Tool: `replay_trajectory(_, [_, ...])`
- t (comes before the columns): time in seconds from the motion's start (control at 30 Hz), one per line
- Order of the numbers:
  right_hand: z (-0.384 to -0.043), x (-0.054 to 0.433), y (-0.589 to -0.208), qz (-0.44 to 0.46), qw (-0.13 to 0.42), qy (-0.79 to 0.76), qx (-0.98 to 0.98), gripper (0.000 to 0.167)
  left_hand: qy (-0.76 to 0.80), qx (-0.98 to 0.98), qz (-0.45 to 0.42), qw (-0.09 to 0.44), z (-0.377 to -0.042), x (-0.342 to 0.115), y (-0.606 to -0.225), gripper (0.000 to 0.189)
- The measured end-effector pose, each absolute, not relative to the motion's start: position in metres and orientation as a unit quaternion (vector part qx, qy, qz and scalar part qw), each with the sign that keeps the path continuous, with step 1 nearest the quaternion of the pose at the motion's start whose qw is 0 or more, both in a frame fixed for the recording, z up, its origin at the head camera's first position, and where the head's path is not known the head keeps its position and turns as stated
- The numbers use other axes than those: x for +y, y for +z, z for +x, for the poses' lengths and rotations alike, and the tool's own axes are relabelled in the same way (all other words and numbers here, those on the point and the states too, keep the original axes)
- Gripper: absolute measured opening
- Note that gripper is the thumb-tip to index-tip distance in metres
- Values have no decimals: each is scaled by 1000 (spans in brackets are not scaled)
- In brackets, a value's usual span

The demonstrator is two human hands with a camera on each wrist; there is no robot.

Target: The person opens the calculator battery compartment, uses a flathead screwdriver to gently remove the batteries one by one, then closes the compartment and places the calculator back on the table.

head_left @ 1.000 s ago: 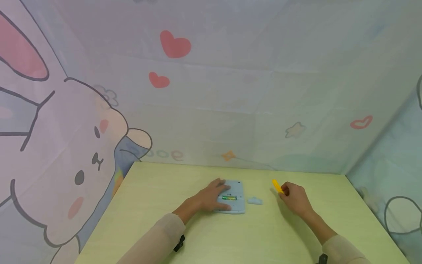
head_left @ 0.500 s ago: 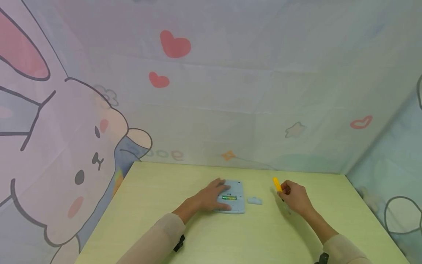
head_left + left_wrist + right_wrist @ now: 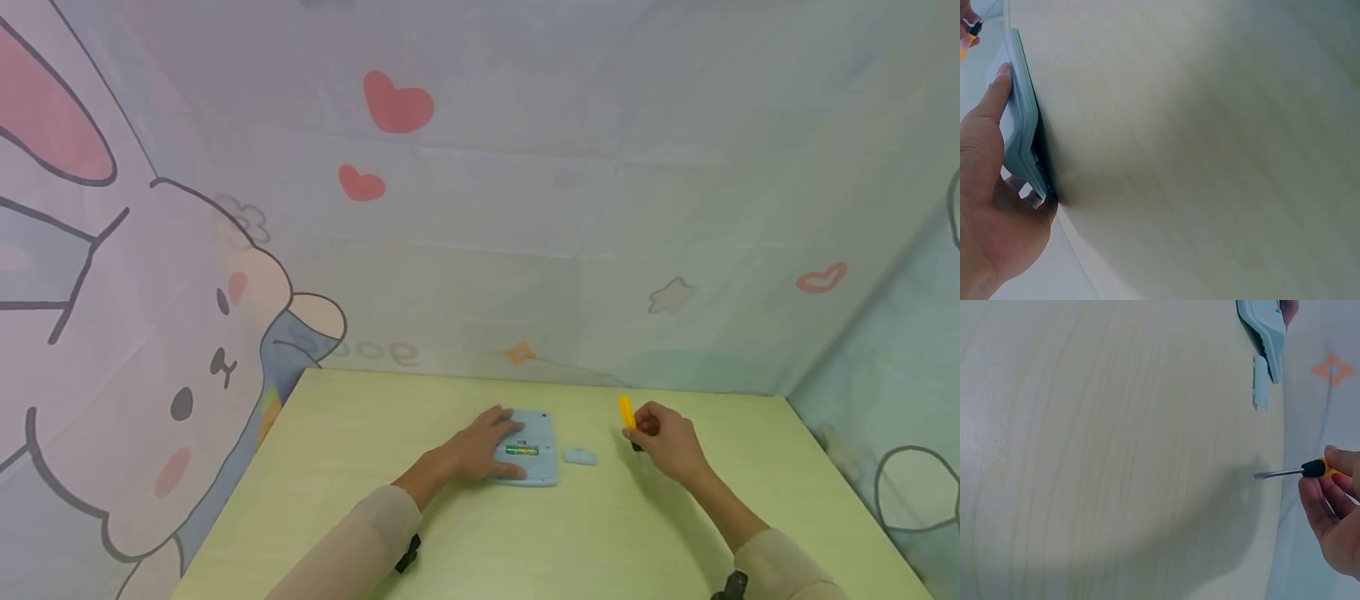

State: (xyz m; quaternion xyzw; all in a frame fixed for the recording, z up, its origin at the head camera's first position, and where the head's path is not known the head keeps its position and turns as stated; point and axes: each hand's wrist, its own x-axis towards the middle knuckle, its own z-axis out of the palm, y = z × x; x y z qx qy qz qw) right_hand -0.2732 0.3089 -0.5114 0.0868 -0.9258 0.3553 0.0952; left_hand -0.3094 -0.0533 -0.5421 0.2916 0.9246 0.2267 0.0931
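Note:
A light-blue calculator (image 3: 536, 425) lies face down on the table, a green battery (image 3: 522, 450) showing in its open compartment. My left hand (image 3: 480, 446) lies over its left part and holds it, thumb (image 3: 999, 94) along the near side and fingers curled at the left end in the left wrist view. Beside its right edge sits the small light-blue battery cover (image 3: 580, 457). Farther right, my right hand (image 3: 670, 442) pinches a screwdriver (image 3: 627, 411) by its yellow handle. Its black collar and metal shaft (image 3: 1282, 473) point down, the tip near the tabletop in the right wrist view.
The pale yellow-green table (image 3: 480, 542) ends at a printed cloth backdrop (image 3: 525, 250) behind it. Cloth also hangs at the right side. A black band (image 3: 408, 552) is on the left sleeve.
The screwdriver has been turned in my right fingers from a slant to nearly upright, its black collar and shaft coming into view. My left hand and the calculator stay put.

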Motion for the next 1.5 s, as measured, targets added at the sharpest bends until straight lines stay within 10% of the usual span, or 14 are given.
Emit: replay_trajectory(1.5, [-271,288,-509,72,89,458,-882,23,231,925,286,95,-309,-54,-543,88])
